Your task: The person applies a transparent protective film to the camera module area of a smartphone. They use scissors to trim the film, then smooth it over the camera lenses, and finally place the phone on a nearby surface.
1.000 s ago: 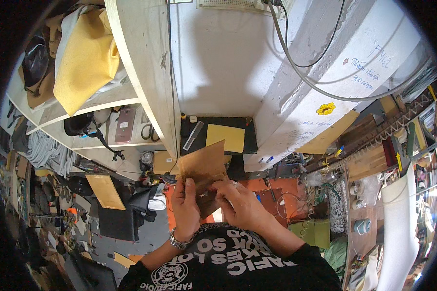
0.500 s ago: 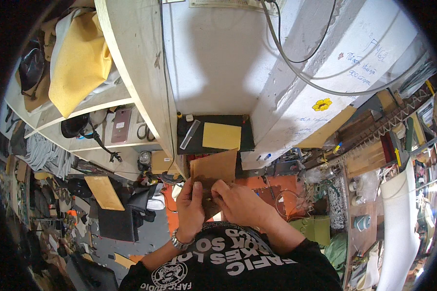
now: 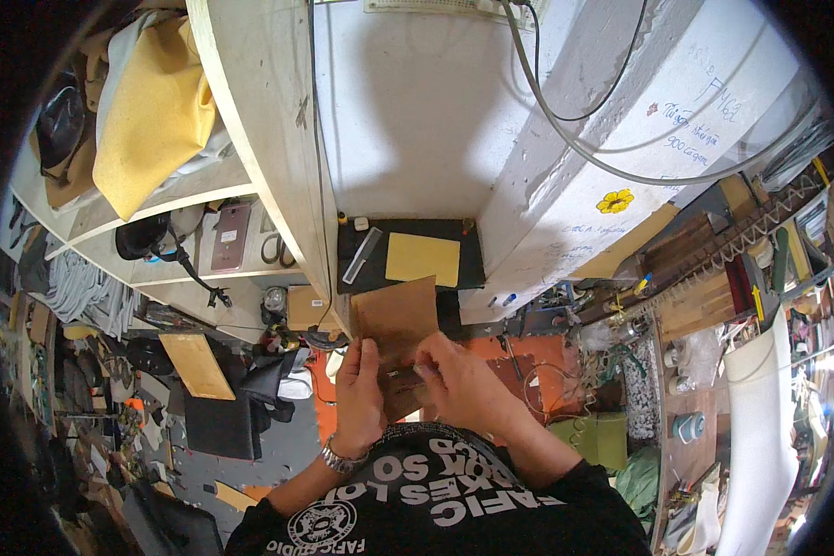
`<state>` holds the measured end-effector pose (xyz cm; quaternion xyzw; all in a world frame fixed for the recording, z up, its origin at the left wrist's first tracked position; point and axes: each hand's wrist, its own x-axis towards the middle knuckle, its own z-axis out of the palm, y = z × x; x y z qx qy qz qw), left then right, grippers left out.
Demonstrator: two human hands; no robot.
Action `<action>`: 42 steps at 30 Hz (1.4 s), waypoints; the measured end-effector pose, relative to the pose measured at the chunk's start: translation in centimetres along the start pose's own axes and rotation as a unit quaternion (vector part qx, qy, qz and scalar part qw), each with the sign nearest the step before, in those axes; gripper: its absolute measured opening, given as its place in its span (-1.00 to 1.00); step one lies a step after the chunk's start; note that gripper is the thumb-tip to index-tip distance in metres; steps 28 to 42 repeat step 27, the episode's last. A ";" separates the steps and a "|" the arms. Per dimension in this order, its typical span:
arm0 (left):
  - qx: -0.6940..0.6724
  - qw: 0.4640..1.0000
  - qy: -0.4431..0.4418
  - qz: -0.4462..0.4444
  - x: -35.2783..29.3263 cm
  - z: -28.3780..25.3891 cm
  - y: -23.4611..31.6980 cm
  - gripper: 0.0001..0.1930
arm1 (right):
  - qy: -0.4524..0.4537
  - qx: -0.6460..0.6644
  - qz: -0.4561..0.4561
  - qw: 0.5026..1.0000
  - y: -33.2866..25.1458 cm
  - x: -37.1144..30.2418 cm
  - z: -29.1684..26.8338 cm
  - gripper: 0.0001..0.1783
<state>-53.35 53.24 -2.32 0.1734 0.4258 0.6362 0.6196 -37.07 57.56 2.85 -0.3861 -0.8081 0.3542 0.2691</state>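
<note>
I hold a flat brown leather piece (image 3: pixel 395 320) in front of my chest. My left hand (image 3: pixel 359 397) grips its lower left edge, thumb on top; a metal watch sits on that wrist. My right hand (image 3: pixel 463 385) pinches the lower right part, where a darker strip of the piece (image 3: pixel 404 377) shows between the two hands. The upper half of the piece stands free above my fingers, over the front edge of a black cutting mat (image 3: pixel 408 255).
On the black mat lie a tan rectangle (image 3: pixel 423 258) and a clear ruler (image 3: pixel 361 256). A white wooden post (image 3: pixel 269 139) rises at left, with a shelf holding scissors (image 3: pixel 273 247) and a phone (image 3: pixel 229 236). Orange surface (image 3: pixel 537 357) and cluttered tool racks (image 3: pixel 713 278) lie right.
The leather piece has turned more upright and squarer to me, and both hands have shifted slightly along its lower edge. The view has drifted a little.
</note>
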 end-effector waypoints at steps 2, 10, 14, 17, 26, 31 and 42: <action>-0.036 0.999 -0.007 -0.016 -0.2 0.3 0.0 -0.68 | 0.044 0.027 0.038 0.998 -0.2 0.0 0.1 -0.91; -0.052 0.997 -0.050 0.038 0.2 0.2 -1.4 -0.50 | 0.075 -0.213 -0.022 0.974 -0.7 -0.2 3.3 -0.67; -0.070 0.990 -0.121 0.024 -0.6 -0.7 -0.7 -0.22 | 0.103 -0.133 -0.028 0.985 -0.2 0.4 3.2 -0.72; -0.015 0.988 -0.147 0.050 -0.7 -0.6 -0.5 -0.09 | 0.101 -0.100 -0.033 0.989 -0.2 0.3 2.6 -0.81; 0.151 0.961 -0.180 0.148 0.5 -0.2 -0.8 -0.04 | 0.069 -0.030 0.035 0.997 -0.7 0.1 2.8 -0.87; 0.130 0.967 -0.175 0.129 0.4 -0.4 -0.8 -0.02 | 0.070 -0.037 0.025 0.997 -0.6 0.1 2.8 -0.87; 0.130 0.967 -0.175 0.129 0.4 -0.4 -0.8 -0.02 | 0.070 -0.037 0.025 0.997 -0.6 0.1 2.8 -0.87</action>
